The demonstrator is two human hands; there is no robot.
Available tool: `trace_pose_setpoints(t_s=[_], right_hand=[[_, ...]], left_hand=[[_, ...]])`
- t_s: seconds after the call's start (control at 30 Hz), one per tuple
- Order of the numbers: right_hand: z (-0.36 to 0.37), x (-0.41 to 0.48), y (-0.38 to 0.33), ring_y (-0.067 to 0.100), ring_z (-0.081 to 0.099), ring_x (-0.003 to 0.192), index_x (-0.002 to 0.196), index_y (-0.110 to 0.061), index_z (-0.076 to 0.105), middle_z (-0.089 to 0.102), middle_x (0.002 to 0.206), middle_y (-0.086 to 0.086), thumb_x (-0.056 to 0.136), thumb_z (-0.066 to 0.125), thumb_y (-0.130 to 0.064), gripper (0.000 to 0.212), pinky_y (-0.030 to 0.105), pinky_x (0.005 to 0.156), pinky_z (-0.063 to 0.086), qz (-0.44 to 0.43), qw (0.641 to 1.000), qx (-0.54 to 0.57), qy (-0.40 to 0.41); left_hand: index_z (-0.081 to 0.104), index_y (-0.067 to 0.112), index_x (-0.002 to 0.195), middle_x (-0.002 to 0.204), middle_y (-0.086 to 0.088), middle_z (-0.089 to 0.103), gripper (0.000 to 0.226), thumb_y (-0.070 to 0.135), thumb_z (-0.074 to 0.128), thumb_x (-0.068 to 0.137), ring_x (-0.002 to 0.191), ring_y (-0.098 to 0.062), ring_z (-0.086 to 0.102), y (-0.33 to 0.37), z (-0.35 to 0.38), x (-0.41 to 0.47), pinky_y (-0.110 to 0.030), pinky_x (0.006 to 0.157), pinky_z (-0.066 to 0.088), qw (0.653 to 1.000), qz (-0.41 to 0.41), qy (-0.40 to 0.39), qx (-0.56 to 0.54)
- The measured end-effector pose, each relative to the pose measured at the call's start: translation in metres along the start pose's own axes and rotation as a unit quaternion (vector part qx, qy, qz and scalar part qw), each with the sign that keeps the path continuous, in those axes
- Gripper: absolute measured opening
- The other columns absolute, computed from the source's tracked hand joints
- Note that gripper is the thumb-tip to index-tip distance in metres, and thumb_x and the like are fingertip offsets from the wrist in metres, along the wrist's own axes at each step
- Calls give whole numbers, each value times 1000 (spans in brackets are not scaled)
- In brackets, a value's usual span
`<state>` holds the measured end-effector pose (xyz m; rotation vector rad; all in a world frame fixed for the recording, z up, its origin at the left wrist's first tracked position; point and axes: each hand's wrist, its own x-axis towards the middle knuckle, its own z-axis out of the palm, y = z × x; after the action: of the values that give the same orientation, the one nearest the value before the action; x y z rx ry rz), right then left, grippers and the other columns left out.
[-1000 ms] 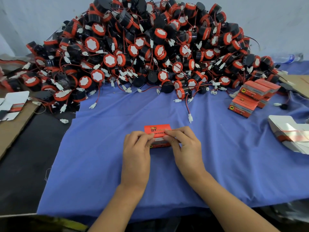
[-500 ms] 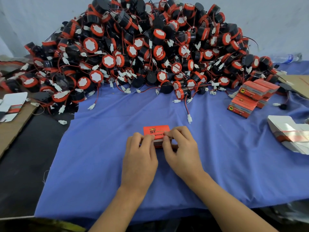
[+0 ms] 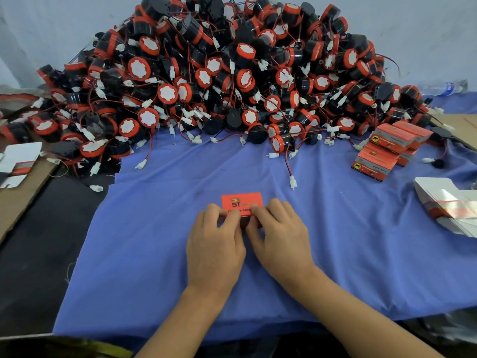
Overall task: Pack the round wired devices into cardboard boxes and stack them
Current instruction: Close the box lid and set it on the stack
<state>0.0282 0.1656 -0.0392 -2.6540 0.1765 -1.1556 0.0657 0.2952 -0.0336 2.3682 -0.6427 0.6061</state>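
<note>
A small orange cardboard box (image 3: 241,202) with gold "ST" lettering lies on the blue cloth (image 3: 160,228) in front of me. My left hand (image 3: 214,241) grips its left near side, fingers curled over the top. My right hand (image 3: 281,236) grips the right near side, fingertips pinching the front flap. The near half of the box is hidden under my fingers. Behind it rises a big heap of round black-and-orange wired devices (image 3: 232,81) with white plugs. A stack of packed orange boxes (image 3: 389,148) stands at the right.
A bundle of flat unfolded box blanks (image 3: 449,205) lies at the far right edge. Brown cardboard sheets (image 3: 18,200) and a loose box blank (image 3: 18,161) lie at the left. One stray red wire with a white plug (image 3: 292,180) trails onto the cloth.
Both hands have slid down over the box's near side and drawn closer together; my fingers now cover more of the front flap. The box stays in the same place.
</note>
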Motion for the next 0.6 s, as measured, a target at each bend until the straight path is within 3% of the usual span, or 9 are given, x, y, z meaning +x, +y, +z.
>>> trace_pose_setpoints(t_s=[0.13, 0.27, 0.37, 0.5, 0.6], right_hand=[[0, -2, 4, 23, 45, 60, 81, -10, 66, 49, 74, 1, 84, 60, -9, 7, 35, 50, 36, -42, 998, -51, -7], [-4, -10, 8, 25, 55, 65, 114, -8, 73, 62, 87, 1, 83, 47, -14, 42, 36, 53, 46, -54, 995, -63, -60], [-5, -13, 6, 27, 57, 71, 123, -5, 69, 61, 93, 5, 81, 52, -6, 46, 35, 56, 49, -37, 995, -24, -86], [-8, -13, 3, 25, 60, 79, 127, -6, 65, 58, 106, 7, 80, 67, 4, 48, 31, 49, 45, 17, 992, 43, -121], [-10, -13, 2, 23, 60, 82, 128, -8, 63, 54, 119, 8, 85, 62, 5, 45, 42, 52, 53, 39, 987, 86, -133]], left_hand=[[70, 14, 89, 89, -6, 56, 27, -7, 75, 73, 76, -31, 56, 0, 0, 0, -41, 57, 46, 999, 10, -8, 34], [71, 13, 91, 85, -8, 55, 37, -11, 77, 64, 71, -32, 55, 0, -1, 0, -41, 56, 46, 996, 36, -14, 79], [72, 12, 95, 84, -8, 56, 37, -9, 81, 66, 71, -33, 57, -1, -3, -2, -42, 57, 49, 995, 49, -18, 89], [73, 10, 113, 99, -9, 65, 51, -10, 81, 67, 79, -33, 63, -2, -3, -11, -43, 59, 54, 996, 51, -28, 73], [70, 6, 126, 116, -12, 68, 62, -13, 80, 68, 87, -34, 67, -3, -1, -17, -44, 64, 59, 996, 40, -45, 66]])
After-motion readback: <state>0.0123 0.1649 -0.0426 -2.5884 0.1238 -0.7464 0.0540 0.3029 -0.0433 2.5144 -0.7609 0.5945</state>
